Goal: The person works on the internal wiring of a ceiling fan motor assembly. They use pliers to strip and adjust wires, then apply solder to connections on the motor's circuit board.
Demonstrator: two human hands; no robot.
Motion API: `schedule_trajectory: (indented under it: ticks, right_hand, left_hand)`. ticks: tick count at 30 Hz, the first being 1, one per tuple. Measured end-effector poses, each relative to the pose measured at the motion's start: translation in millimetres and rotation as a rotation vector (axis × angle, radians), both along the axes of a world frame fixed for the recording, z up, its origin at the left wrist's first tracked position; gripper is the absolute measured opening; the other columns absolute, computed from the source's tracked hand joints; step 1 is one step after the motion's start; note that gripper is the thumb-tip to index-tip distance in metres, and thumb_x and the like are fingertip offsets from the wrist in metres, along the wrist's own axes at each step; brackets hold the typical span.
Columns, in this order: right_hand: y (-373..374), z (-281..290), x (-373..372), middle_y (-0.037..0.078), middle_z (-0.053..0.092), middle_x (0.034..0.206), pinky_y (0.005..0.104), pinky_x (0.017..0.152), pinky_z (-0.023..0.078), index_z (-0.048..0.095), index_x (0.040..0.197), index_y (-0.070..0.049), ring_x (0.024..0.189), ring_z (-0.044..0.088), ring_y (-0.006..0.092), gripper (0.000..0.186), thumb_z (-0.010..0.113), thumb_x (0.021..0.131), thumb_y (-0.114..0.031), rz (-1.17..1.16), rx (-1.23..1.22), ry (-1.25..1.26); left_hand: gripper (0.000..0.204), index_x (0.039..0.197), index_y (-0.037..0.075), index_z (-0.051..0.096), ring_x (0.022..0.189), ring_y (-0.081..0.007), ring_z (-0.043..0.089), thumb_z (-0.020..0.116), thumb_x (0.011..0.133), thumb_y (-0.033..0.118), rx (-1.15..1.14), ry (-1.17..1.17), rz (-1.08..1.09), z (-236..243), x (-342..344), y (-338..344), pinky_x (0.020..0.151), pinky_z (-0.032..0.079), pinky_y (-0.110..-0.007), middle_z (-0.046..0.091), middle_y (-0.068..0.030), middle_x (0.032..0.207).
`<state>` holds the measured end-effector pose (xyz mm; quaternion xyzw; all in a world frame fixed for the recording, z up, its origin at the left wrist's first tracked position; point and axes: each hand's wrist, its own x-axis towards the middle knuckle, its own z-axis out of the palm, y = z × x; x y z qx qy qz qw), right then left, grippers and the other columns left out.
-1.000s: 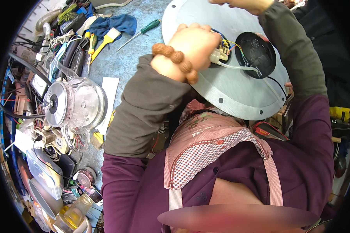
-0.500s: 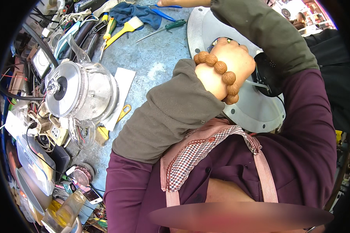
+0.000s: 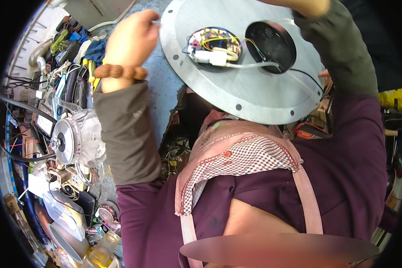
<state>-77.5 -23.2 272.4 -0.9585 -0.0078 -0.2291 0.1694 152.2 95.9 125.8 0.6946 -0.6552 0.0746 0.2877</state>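
The counter, blue and worn, ran up the middle of the view, its left side heaped with cables, tools and boxes. A large grey metal disc, dotted with dark spots along its rim, lay at the upper right, its near part reaching past the edge of the counter, in front of the person's pink apron. A grey case stood at the far end, and a dark blue cloth lay bunched near the tools.

Of the containers, the glass kettle stood at the left with its metal lid on; I could not tell whether it held water. Nearer the person lay a clear plastic box, its contents too blurred to name. On the disc, a black round shell showed its open side, with thin wires running into it. Just left of it, a circuit board with coloured wires filled a round black housing. A glass jug at the lower left had something yellow inside.

The left hand was raised just left of the disc, its fingers bent and partly hidden; the right hand was cut off by the upper edge. For both, I could not tell whether they were parted or closed on anything. A white connector on a pale cable lay across the circuit board.
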Motion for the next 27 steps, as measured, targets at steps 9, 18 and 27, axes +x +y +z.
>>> schedule_trajectory:
  ticks: [9, 18, 27]
  right_hand:
    - [44.5, -67.4, -175.2, 0.017, 0.075, 0.1, 0.0325, 0.085, 0.056, 0.073, 0.113, 0.006, 0.094, 0.073, 0.0235, 0.028, 0.066, 0.087, 0.012, -0.072, 0.184, -0.063]
    - [70.9, -112.7, -224.3, 0.015, 0.072, 0.085, 0.034, 0.066, 0.055, 0.074, 0.099, 0.003, 0.075, 0.071, 0.0281, 0.025, 0.075, 0.076, 0.009, -0.09, 0.299, -0.057]
    - [29.5, 4.4, -93.6, 0.012, 0.075, 0.094, 0.0357, 0.081, 0.055, 0.073, 0.109, 0.002, 0.086, 0.072, 0.0235, 0.021, 0.068, 0.089, 0.005, 0.091, -0.07, 0.045]
  left_hand:
    - [0.033, 0.121, 0.004, 0.073, 0.09, -0.011, 0.065, 0.078, 0.089, 0.009, 0.48, 0.396, -0.32, -6.4, 3.2, 10.0, 0.083, 0.054, -0.028, 0.073, -0.004, 0.108]
    - [0.015, 0.103, 0.001, 0.073, 0.084, -0.0105, 0.061, 0.077, 0.092, 0.01, 0.394, 0.36, -0.296, -27.8, -19.4, -9.2, 0.077, 0.05, -0.027, 0.068, -0.0018, 0.088]
    - [0.024, 0.116, 0.0, 0.07, 0.076, -0.0145, 0.074, 0.075, 0.098, 0.015, -0.223, 1.688, -0.025, -58.2, -40.5, -9.0, 0.063, 0.061, -0.024, 0.076, -0.0115, 0.097]
